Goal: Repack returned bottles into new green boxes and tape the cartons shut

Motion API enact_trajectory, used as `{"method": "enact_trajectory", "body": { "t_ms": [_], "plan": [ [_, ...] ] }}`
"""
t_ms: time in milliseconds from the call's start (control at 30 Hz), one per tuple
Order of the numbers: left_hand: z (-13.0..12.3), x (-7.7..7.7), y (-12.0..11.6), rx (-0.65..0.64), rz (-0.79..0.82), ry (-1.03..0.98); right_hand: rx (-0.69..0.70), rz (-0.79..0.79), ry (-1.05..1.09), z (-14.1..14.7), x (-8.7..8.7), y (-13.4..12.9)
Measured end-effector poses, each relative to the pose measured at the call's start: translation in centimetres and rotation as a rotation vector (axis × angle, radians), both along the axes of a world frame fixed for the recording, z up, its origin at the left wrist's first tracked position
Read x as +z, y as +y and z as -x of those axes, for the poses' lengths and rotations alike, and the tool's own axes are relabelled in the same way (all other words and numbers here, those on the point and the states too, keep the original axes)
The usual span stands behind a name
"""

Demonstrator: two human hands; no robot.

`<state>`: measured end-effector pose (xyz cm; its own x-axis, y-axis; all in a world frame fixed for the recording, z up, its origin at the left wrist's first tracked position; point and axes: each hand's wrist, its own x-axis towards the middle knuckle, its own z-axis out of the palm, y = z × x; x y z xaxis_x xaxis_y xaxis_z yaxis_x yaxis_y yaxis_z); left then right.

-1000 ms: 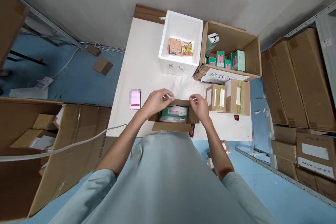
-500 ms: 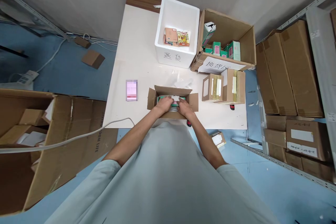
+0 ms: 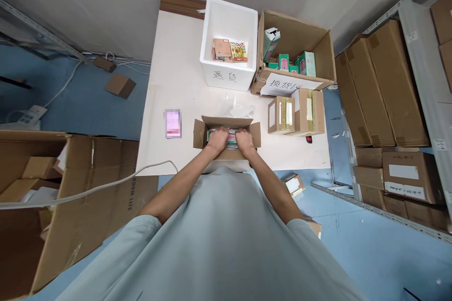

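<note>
Head | white table [image 3: 187, 89], grey wall [image 3: 116, 4], blue floor [image 3: 342, 230] | hands [image 3: 218, 139] curled inside open carton [image 3: 228, 122]; grip unclear

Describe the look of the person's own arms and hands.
The left hand and right hand are ungloved; no watch or bracelet shows. The forearms are bare, below short, loose, pale grey-blue sleeves matching the shirt.

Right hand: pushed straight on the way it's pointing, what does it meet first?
Probably the far side of the open carton, just beyond the knuckles of the right hand. Depth is unclear; angled downward, it would likely meet the green-and-pink package first.
</note>
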<state>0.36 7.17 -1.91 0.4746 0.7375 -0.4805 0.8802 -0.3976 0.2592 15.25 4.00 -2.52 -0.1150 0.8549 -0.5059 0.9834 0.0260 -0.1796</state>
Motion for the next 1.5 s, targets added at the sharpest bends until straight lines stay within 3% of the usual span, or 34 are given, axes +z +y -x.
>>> {"method": "enact_trajectory", "body": {
  "t_ms": [167, 567, 767, 1000, 1167, 1300, 1500],
  "plan": [
    [0.5, -0.7, 0.8, 0.017, 0.012, 0.037, 0.009, -0.004, -0.067, -0.7, 1.5, -1.5],
    [-1.5, -3.0, 2.1, -0.151, 0.037, -0.026, 0.031, 0.017, -0.009, -1.9, 4.2, -4.8],
    [-3.0, -3.5, 1.1, -0.212, -0.009, -0.037, -0.161, -0.207, 0.149, -3.0, 4.8, -8.8],
    [-3.1, -3.4, 1.2, -0.231, -0.003, 0.004, -0.589, -0.363, 0.188, -4.0, 2.7, -12.8],
    [-2.0, -2.2, 1.6, -0.195, 0.006, 0.003, -0.594, -0.336, 0.241, -3.8, 1.8, -13.2],
    [0.0, -0.4, 2.0, -0.152, 0.011, 0.008, -0.603, -0.340, 0.234, -3.2, 1.9, -13.0],
    [3.2, 5.1, 2.6, -0.027, -0.070, -0.170, -0.619, -0.530, 0.263, -1.6, 3.2, -12.3]
  ]
}}
